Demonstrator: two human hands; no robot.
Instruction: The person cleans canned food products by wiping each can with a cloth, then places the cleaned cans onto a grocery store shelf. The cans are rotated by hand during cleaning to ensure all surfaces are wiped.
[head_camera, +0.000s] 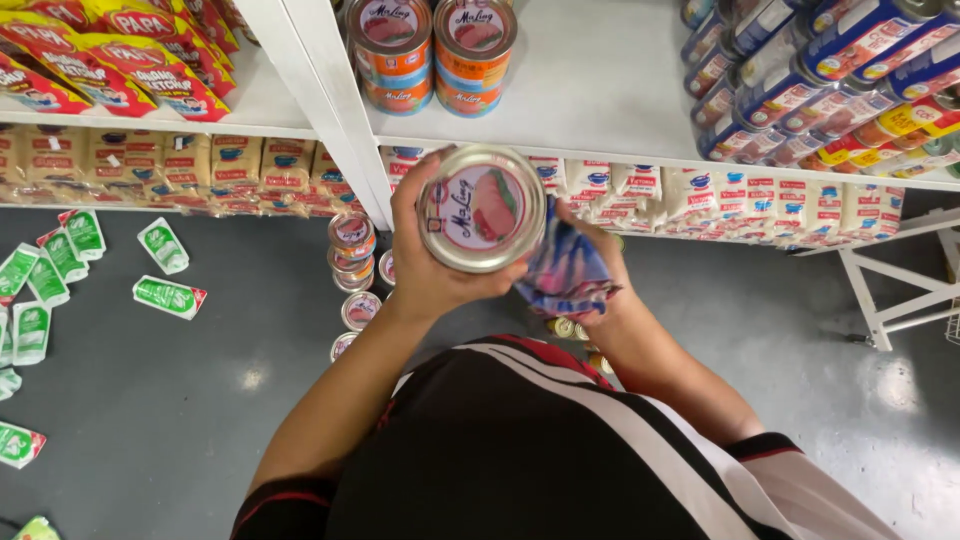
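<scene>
Gripping the can (482, 208) in my left hand (428, 262), my right hand (590, 262) presses a bunched cloth (563, 268) beside it, wiping; next I'd turn the can.

a shop: white shelves (600, 90) stocked with rows of tins (430, 50) and packets (180, 160).

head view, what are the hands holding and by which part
The left hand grips a round can around its side wall, lid facing the camera. The right hand clutches a bunched blue patterned cloth against the can.
</scene>
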